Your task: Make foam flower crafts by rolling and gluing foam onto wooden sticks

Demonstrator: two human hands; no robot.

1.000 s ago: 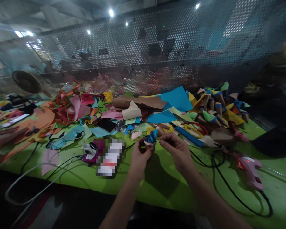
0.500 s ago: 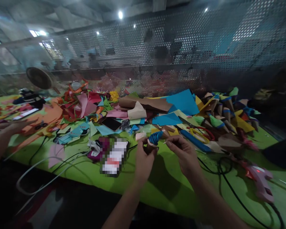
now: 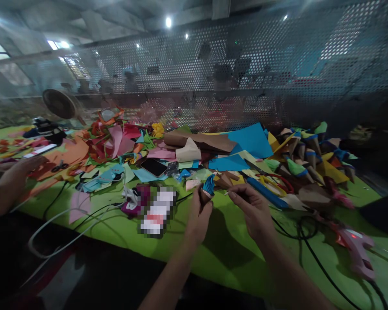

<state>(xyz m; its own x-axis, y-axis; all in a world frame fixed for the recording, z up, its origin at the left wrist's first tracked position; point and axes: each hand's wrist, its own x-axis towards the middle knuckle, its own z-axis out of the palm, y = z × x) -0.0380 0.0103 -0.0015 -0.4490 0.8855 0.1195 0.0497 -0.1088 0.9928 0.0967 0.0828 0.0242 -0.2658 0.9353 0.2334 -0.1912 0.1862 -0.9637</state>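
Observation:
My left hand [image 3: 198,221] is closed around a small paper cone [image 3: 208,186] with a pleated blue top and a brown lower part, resembling an ice cream cone. Its blue end points up above my fingers. To the right, my right hand [image 3: 251,209] pinches a thin, short white piece [image 3: 226,193] between thumb and forefinger, a small gap away from the cone. I cannot make out what the white piece is. Both hands hover over the green tabletop [image 3: 220,262].
A lit phone [image 3: 158,212] lies left of my hands, a dark phone [image 3: 153,167] behind. On the right rests a pink glue gun [image 3: 355,247] with a black cord. Scissors [image 3: 276,185], coloured paper and finished cones [image 3: 297,165] pile up behind. Another person's hand [image 3: 9,183] is at far left.
The cone has turned in my left hand, so its blue top now shows from another side and leans less to the right. My right hand keeps its pinch. The view has shifted slightly.

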